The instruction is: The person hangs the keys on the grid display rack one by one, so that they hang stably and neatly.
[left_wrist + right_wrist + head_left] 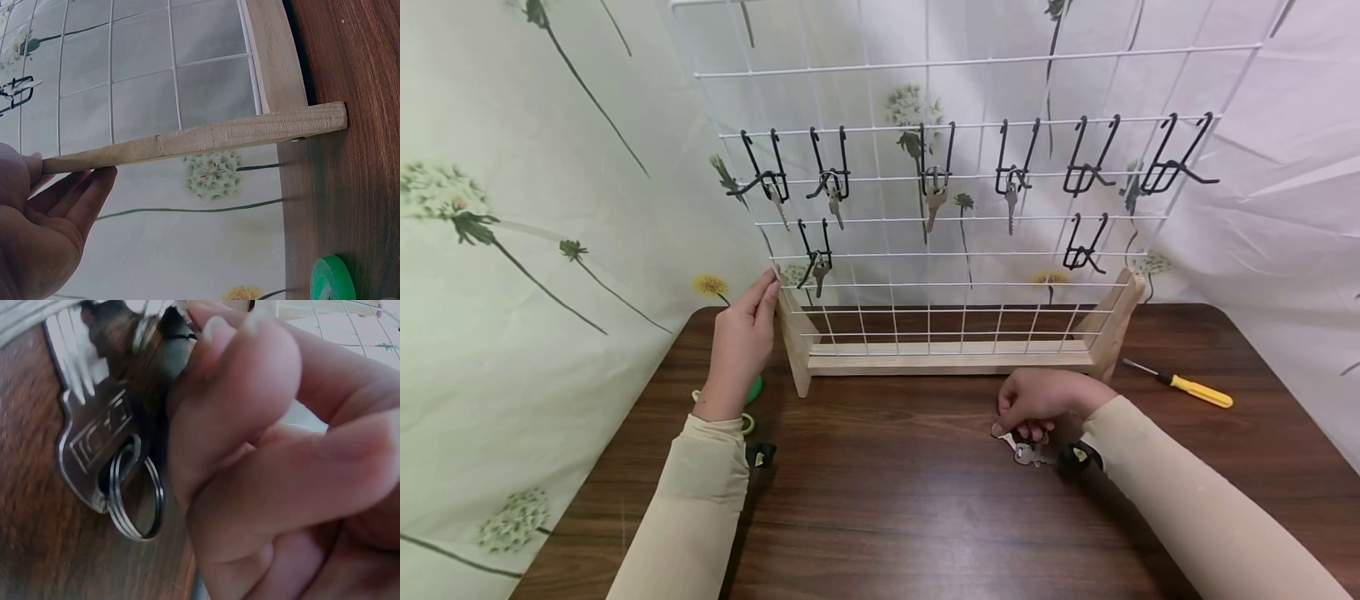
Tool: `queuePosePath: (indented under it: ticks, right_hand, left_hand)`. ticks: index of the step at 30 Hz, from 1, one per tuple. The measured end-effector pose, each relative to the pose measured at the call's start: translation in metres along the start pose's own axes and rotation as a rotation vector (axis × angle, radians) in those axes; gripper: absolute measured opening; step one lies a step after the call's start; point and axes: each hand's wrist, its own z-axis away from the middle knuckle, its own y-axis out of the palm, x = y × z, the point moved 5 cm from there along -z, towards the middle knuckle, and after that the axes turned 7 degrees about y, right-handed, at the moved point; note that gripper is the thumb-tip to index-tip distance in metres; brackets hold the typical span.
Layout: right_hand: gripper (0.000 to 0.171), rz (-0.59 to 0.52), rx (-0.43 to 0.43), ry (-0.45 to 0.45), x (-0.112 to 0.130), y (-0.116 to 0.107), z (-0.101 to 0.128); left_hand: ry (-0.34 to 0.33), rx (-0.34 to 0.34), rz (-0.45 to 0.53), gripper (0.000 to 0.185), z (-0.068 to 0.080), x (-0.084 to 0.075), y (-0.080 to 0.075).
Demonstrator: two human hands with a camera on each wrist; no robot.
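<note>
With fingers and thumb, my left hand grips the upper end of the wooden side leg of a stand holding a white wire grid. My right hand is low over the table with its fingers curled at a small pile of metal keys, pinching a key among them; the fingers partly hide the pile. A key with a split ring lies beside those fingers in the right wrist view. On the grid hang several black hooks, some carrying a key.
A yellow-handled screwdriver lies right of the stand on the brown wooden table. Behind my left wrist is a green roll, partly hidden. A flower-patterned cloth hangs behind the table.
</note>
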Motion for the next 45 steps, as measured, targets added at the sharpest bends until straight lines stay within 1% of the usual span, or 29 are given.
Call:
queuePosePath:
  ticks: [5, 8, 12, 16, 22, 27, 31, 32, 37, 39, 42, 45]
  right_hand:
    - [0.028, -0.043, -0.008, -0.040, 0.002, 0.001, 0.001]
    - [0.025, -0.079, -0.042, -0.085, 0.005, -0.001, 0.004]
    - [0.024, -0.135, -0.110, -0.156, 0.012, -0.007, 0.013]
    - [0.022, -0.202, -0.175, -0.205, 0.021, -0.015, 0.027]
    - [0.026, -0.287, -0.259, -0.221, 0.037, -0.029, 0.053]
    - [0.023, -0.374, -0.342, -0.292, 0.054, -0.038, 0.077]
    - [0.023, -0.418, -0.452, -0.338, 0.066, -0.045, 0.098]
    - [0.023, -0.414, -0.489, -0.344, 0.069, -0.047, 0.104]
    - [0.030, -0.392, -0.688, -0.315, 0.078, -0.057, 0.135]
    - [0.031, -0.408, -0.755, -0.316, 0.081, -0.061, 0.145]
    - [0.030, -0.449, -0.861, -0.370, 0.088, -0.066, 0.159]
    - [0.027, -0.506, -0.957, -0.457, 0.095, -0.071, 0.169]
  left_hand:
    - [-0.019, 0.004, -0.006, 0.044, 0.002, 0.003, 0.000]
    - [-0.024, 0.005, -0.006, 0.044, 0.003, 0.003, 0.001]
    - [-0.020, 0.005, -0.005, 0.044, 0.003, 0.002, 0.001]
    - [-0.010, 0.009, -0.010, 0.045, 0.001, 0.001, 0.001]
    - [0.011, 0.000, -0.013, 0.044, 0.000, 0.000, 0.001]
    - [0.019, 0.000, -0.012, 0.044, 0.000, -0.001, 0.001]
    - [0.017, -0.001, -0.011, 0.044, 0.000, -0.001, 0.000]
    - [0.015, 0.000, -0.011, 0.044, 0.001, -0.001, 0.000]
    - [0.008, 0.006, -0.014, 0.044, 0.000, 0.000, 0.000]
    - [0.007, 0.007, -0.016, 0.045, 0.000, 0.000, 0.000]
    - [0.004, 0.007, -0.015, 0.044, 0.000, 0.000, 0.000]
    - [0.003, 0.004, -0.013, 0.044, 0.000, 0.000, 0.000]
